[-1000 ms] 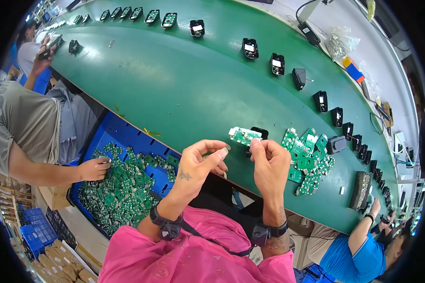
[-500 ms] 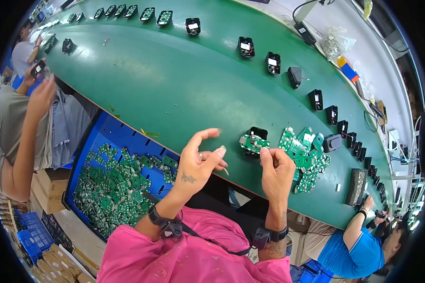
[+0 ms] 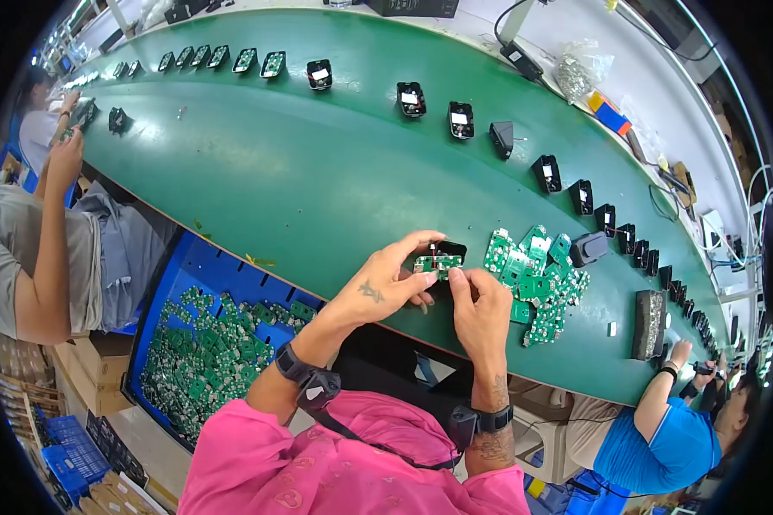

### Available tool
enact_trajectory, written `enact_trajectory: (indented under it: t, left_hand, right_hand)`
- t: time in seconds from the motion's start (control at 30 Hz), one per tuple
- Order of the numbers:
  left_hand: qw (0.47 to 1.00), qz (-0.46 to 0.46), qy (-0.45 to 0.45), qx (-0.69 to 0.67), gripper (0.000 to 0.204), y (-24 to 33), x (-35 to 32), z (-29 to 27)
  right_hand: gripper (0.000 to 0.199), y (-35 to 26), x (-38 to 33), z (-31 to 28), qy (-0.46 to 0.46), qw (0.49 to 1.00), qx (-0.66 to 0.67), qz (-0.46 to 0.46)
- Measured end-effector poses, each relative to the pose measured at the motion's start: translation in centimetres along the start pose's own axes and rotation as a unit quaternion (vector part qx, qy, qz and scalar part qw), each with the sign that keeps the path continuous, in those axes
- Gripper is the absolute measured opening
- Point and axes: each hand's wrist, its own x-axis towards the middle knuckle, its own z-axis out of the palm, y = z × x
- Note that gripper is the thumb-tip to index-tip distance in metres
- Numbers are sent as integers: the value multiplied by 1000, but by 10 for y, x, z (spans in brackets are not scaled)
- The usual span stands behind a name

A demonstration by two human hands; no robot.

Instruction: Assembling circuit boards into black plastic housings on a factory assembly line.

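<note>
A small green circuit board [image 3: 438, 265] lies across the open side of a black plastic housing [image 3: 453, 248] on the green bench in front of me. Red wire shows between the two. My left hand [image 3: 388, 280] curls round the left side of the housing, its thumb on the board's left end. Thumb and fingertips of my right hand [image 3: 483, 311] pinch the board's right end. Right of my hands lies a loose pile of green circuit boards [image 3: 537, 279].
A blue bin [image 3: 173, 275] heaped with circuit boards stands below the bench edge at left. Black housings [image 3: 461, 120] line the far side. A dark block [image 3: 649, 324] sits at right. Co-workers sit at left and at right [image 3: 657, 438].
My left hand has moved right and closed round the housing and board; before, it hovered apart with fingers spread. My right hand still pinches the board. The view has shifted slightly.
</note>
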Motion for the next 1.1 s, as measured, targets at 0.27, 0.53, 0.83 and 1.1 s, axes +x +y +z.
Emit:
enact_trajectory:
  t: [0.27, 0.53, 0.83, 1.1]
  left_hand:
    - [977, 105, 88, 161, 49, 17, -25, 38]
    - [972, 70, 92, 203, 55, 22, -32, 57]
    - [978, 135, 130, 95, 57, 23, -42, 76]
    - [972, 140, 138, 131, 57, 32, -50, 91]
  right_hand:
    - [15, -27, -14, -14, 89, 992, 19, -91]
    - [4, -17, -23, -13, 115, 976, 85, -163]
    - [3, -21, -41, -42, 121, 979, 51, -156]
    - [6, -31, -43, -58, 83, 979, 77, -172]
